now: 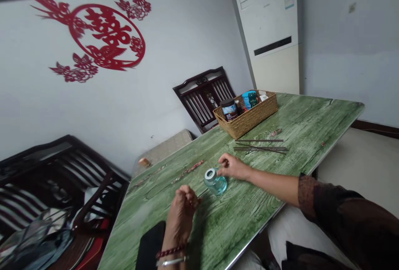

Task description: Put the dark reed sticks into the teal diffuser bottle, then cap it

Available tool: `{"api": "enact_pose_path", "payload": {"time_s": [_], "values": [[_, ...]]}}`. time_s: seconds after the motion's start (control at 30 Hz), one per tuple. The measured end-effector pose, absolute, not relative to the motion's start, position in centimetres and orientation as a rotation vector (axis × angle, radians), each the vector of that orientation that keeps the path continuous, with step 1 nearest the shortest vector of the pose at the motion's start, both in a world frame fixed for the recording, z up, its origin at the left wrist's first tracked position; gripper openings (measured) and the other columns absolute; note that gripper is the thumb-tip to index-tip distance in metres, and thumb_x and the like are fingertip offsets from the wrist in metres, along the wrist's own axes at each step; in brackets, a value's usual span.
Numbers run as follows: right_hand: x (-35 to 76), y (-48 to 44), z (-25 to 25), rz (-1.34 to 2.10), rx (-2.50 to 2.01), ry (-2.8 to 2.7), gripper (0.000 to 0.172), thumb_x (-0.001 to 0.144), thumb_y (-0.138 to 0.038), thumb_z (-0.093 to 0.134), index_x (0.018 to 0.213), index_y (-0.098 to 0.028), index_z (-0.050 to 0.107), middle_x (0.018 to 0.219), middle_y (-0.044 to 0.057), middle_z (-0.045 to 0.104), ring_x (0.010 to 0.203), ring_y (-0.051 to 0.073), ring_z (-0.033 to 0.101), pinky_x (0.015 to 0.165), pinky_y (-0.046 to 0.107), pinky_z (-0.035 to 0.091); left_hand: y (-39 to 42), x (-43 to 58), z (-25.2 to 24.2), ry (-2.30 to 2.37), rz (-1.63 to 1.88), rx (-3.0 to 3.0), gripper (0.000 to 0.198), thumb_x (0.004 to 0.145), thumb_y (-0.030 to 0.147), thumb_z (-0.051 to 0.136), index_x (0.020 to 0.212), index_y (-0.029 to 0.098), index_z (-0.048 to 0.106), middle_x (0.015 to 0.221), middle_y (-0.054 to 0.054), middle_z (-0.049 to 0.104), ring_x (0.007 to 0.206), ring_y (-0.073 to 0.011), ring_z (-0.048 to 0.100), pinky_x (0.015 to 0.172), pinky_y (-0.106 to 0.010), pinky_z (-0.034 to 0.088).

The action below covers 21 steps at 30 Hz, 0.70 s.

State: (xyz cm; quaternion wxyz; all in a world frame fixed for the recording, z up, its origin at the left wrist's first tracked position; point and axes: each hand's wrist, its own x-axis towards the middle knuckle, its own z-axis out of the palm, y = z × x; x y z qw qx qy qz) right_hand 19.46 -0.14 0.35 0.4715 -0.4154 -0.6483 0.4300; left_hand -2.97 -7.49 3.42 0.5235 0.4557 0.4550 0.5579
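A small teal glass bottle (215, 183) with a silver collar stands upright on the green wood-pattern table (249, 220). My right hand (233, 167) curls at its neck, with the thumb close to the collar. My left hand (182, 209) is bunched into closed fingers just left of the bottle, and nothing shows in them. Its wrist wears a red bead bracelet (170, 253) and a silver bangle (172, 262). Several thin dark reed sticks (260, 147) lie beyond my right hand. Dried pink flower sprigs (187, 172) lie on the table near the far edge.
A wicker basket (246, 114) holding jars stands at the table's far corner. A black flat object (150, 247) lies at the near edge. Dark wooden chairs (204, 99) stand beyond the table, and a white air conditioner (268, 24) stands against the wall.
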Motion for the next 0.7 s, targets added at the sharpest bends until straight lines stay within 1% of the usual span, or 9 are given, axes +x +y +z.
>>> {"api": "enact_pose_path", "payload": {"time_s": [0.03, 0.07, 0.1, 0.17, 0.2, 0.3, 0.4, 0.53, 0.7], "values": [[20.3, -0.2, 1.0, 1.110, -0.974, -1.540, 0.060, 0.058, -0.071, 0.078, 0.080, -0.018, 0.057, 0.070, -0.004, 0.055, 0.067, 0.012, 0.053, 0.066, 0.026, 0.044, -8.2, -3.4, 3.1, 1.042, 1.296, 1.024, 0.068, 0.058, 0.082, 0.070, 0.066, 0.020, 0.043, 0.059, 0.009, 0.032, 0.049, -0.0067, 0.033, 0.057, -0.027, 0.046], [21.1, -0.4, 1.6, 1.184, -0.917, -1.491, 0.064, 0.060, -0.079, 0.071, 0.069, -0.019, 0.050, 0.060, -0.007, 0.046, 0.057, 0.010, 0.045, 0.059, 0.024, 0.040, -8.9, -3.7, 2.7, 1.025, 1.273, 0.974, 0.071, 0.057, 0.082, 0.070, 0.063, 0.020, 0.038, 0.058, 0.010, 0.028, 0.047, -0.0059, 0.028, 0.053, -0.024, 0.043], [21.9, -0.8, 2.1, 1.267, -0.857, -1.441, 0.068, 0.061, -0.085, 0.065, 0.061, -0.020, 0.043, 0.053, -0.008, 0.037, 0.050, 0.008, 0.037, 0.054, 0.024, 0.036, -9.5, -3.8, 2.3, 1.033, 1.253, 0.940, 0.072, 0.056, 0.082, 0.071, 0.061, 0.020, 0.035, 0.057, 0.009, 0.026, 0.047, -0.0057, 0.026, 0.049, -0.022, 0.039], [23.3, -1.9, 2.8, 1.412, -0.757, -1.345, 0.073, 0.060, -0.090, 0.059, 0.056, -0.022, 0.032, 0.047, -0.010, 0.026, 0.043, 0.006, 0.025, 0.050, 0.024, 0.034, -10.4, -3.7, 1.2, 1.082, 1.221, 0.917, 0.073, 0.057, 0.082, 0.070, 0.059, 0.021, 0.032, 0.057, 0.009, 0.024, 0.048, -0.0060, 0.024, 0.045, -0.020, 0.032], [23.8, -2.5, 2.9, 1.461, -0.730, -1.313, 0.074, 0.059, -0.090, 0.059, 0.054, -0.023, 0.029, 0.045, -0.011, 0.023, 0.042, 0.005, 0.022, 0.049, 0.025, 0.034, -10.7, -3.6, 0.8, 1.114, 1.200, 0.938, 0.072, 0.057, 0.082, 0.071, 0.058, 0.021, 0.032, 0.057, 0.009, 0.024, 0.048, -0.0062, 0.023, 0.044, -0.020, 0.031], [24.4, -4.6, 1.9, 1.533, -0.749, -1.306, 0.076, 0.055, -0.089, 0.064, 0.052, -0.023, 0.028, 0.042, -0.011, 0.024, 0.040, 0.004, 0.020, 0.047, 0.025, 0.034, -11.0, -3.1, -0.2, 1.202, 1.143, 1.061, 0.069, 0.059, 0.078, 0.073, 0.057, 0.021, 0.033, 0.054, 0.010, 0.023, 0.047, -0.0059, 0.021, 0.044, -0.020, 0.029], [24.0, -6.0, -0.5, 1.563, -0.853, -1.357, 0.075, 0.053, -0.086, 0.069, 0.051, -0.023, 0.027, 0.040, -0.012, 0.022, 0.039, 0.004, 0.020, 0.041, 0.023, 0.027, -10.8, -3.0, -0.5, 1.265, 1.115, 1.159, 0.067, 0.061, 0.075, 0.074, 0.057, 0.021, 0.035, 0.052, 0.010, 0.025, 0.046, -0.0056, 0.022, 0.043, -0.020, 0.028], [23.4, -6.4, -3.0, 1.473, -0.923, -1.447, 0.071, 0.061, -0.073, 0.074, 0.048, -0.022, 0.028, 0.044, -0.011, 0.019, 0.041, 0.004, 0.019, 0.040, 0.022, 0.019, -10.5, -3.1, -0.7, 1.294, 1.084, 1.227, 0.066, 0.061, 0.072, 0.076, 0.055, 0.021, 0.035, 0.051, 0.010, 0.024, 0.045, -0.0053, 0.022, 0.042, -0.020, 0.027], [23.1, -6.4, -3.5, 1.430, -0.948, -1.465, 0.066, 0.068, -0.067, 0.073, 0.049, -0.022, 0.029, 0.045, -0.010, 0.018, 0.042, 0.005, 0.019, 0.041, 0.022, 0.018, -10.7, -2.9, -0.9, 1.341, 1.050, 1.270, 0.065, 0.060, 0.073, 0.075, 0.054, 0.021, 0.037, 0.049, 0.010, 0.027, 0.043, -0.0054, 0.024, 0.041, -0.020, 0.025]]}}
